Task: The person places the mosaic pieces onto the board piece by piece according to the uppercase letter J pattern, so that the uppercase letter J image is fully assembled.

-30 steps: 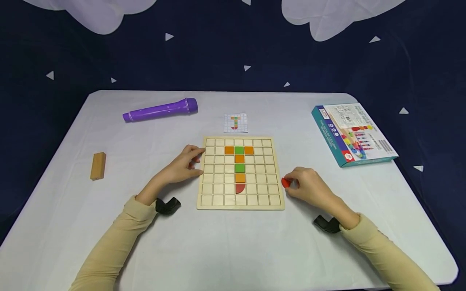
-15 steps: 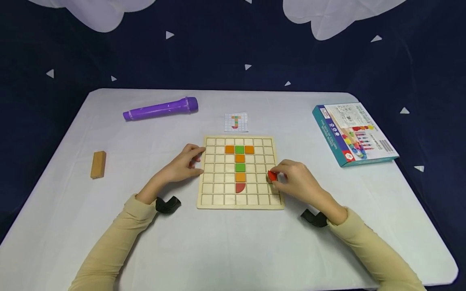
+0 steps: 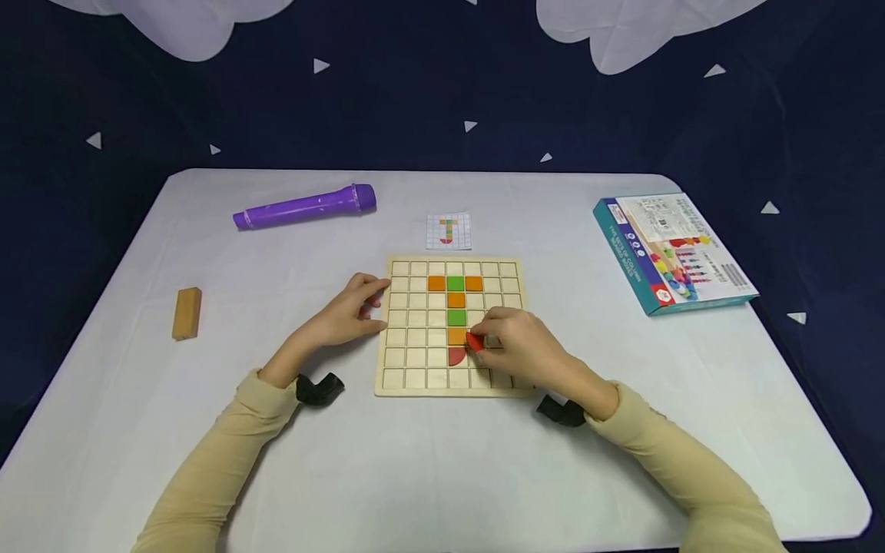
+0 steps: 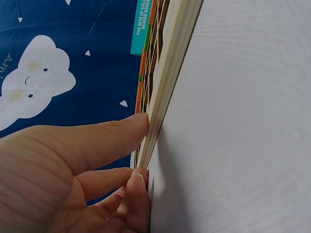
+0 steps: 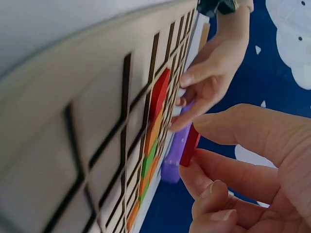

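A wooden grid board (image 3: 415, 392) lies flat mid-table. Orange and green square tiles fill a T of its cells, with a red quarter-circle tile (image 3: 456, 356) at the foot of the column. My right hand (image 3: 527, 349) pinches another red tile (image 3: 474, 342) between thumb and fingers, just above the board and right of the lowest orange square. In the right wrist view this tile (image 5: 190, 145) is held on edge, apart from the grid. My left hand (image 3: 342, 313) rests its thumb and fingertips against the board's left edge, fingers loosely spread.
A small pattern card (image 3: 448, 232) lies behind the board. A purple toy microphone (image 3: 304, 208) is at the back left, a wooden block (image 3: 186, 313) at the far left. At right stands a flat game box (image 3: 674, 253).
My right hand has moved left with the red tile, from beside the board's right edge to over its middle. The left hand has stayed at the board's left edge.
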Tool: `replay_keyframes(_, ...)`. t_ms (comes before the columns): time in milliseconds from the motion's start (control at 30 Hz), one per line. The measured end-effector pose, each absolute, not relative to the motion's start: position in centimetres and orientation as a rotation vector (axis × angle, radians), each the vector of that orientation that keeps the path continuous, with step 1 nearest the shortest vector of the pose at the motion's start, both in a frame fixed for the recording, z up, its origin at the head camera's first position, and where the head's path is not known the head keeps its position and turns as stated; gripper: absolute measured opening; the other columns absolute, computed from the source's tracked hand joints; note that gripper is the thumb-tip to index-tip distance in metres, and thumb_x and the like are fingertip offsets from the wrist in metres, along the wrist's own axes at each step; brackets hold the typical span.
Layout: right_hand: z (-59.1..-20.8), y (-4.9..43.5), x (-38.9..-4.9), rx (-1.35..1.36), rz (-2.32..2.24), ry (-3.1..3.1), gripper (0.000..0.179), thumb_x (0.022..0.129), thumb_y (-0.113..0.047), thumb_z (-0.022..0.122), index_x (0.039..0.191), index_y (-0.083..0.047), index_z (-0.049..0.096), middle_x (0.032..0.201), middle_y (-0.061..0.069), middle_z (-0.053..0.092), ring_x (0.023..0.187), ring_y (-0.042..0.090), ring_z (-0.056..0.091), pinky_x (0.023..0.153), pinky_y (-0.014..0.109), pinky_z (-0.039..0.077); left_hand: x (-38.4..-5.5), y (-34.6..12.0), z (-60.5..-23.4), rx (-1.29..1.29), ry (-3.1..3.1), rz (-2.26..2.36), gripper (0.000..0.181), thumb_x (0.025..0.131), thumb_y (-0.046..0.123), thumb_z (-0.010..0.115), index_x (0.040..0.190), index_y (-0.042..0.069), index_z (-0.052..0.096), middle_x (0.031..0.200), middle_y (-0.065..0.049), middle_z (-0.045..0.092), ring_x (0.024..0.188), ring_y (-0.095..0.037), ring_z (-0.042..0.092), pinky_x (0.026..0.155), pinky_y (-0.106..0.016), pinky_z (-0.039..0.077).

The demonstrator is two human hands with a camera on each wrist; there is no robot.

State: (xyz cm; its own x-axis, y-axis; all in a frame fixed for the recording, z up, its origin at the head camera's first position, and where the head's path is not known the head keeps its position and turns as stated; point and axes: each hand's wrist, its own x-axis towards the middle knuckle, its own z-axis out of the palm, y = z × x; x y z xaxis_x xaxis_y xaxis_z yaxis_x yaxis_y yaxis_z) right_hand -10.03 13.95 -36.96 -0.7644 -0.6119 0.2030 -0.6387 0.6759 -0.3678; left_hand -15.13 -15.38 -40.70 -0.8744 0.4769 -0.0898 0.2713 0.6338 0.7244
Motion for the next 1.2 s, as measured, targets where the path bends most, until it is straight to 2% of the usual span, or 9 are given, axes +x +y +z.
replay_keyframes(267,-37.7,12.0,-9.8,1.134,0.606,-2.805,0.015,0.072,-0.006,0.07,0.086,-0.006,0.075,0.081,0.003,0.068,0.071,0.011,0.059,0.062,0.019,0.048,-15.1,-15.4,-40.8,0.624,2.59,1.077,0.071,0.084,0.009,0.067,0.143,-0.004,0.031,0.126,-0.019,0.038,0.09,-0.02,0.046,0.076,-0.025,0.041)
replay_keyframes(467,-37.8,10.9,-9.8,1.202,0.632,-2.794,0.005,0.074,-0.006,0.068,0.076,-0.008,0.072,0.073,0.0,0.063,0.065,0.008,0.052,0.057,0.015,0.042,-15.1,-15.4,-40.6,0.618,2.594,1.079,0.071,0.083,0.009,0.066,0.143,-0.004,0.031,0.126,-0.018,0.038,0.09,-0.02,0.046,0.076,-0.025,0.041)
replay_keyframes(600,-37.7,10.2,-9.8,1.221,0.6,-2.828,0.008,0.075,-0.005,0.067,0.072,-0.012,0.068,0.069,-0.001,0.058,0.063,0.007,0.046,0.054,0.014,0.035,-15.0,-15.4,-40.6,0.614,2.584,1.084,0.07,0.084,0.009,0.066,0.143,-0.004,0.031,0.127,-0.019,0.037,0.09,-0.02,0.046,0.076,-0.026,0.041)
replay_keyframes(967,-38.1,9.0,-10.2,1.257,0.507,-2.895,0.011,0.075,-0.002,0.064,0.073,-0.013,0.067,0.069,-0.002,0.054,0.064,0.008,0.043,0.052,0.015,0.033,-15.1,-15.3,-40.9,0.618,2.594,1.08,0.071,0.083,0.009,0.067,0.143,-0.004,0.032,0.128,-0.019,0.037,0.09,-0.02,0.047,0.075,-0.026,0.041)
replay_keyframes(1200,-38.0,8.9,-10.2,1.216,0.503,-2.932,0.007,0.076,-0.006,0.068,0.077,-0.012,0.07,0.074,0.0,0.061,0.067,0.009,0.048,0.054,0.017,0.038,-15.1,-15.4,-40.7,0.61,2.591,1.077,0.072,0.083,0.009,0.067,0.143,-0.004,0.031,0.127,-0.019,0.038,0.089,-0.02,0.047,0.076,-0.027,0.041)
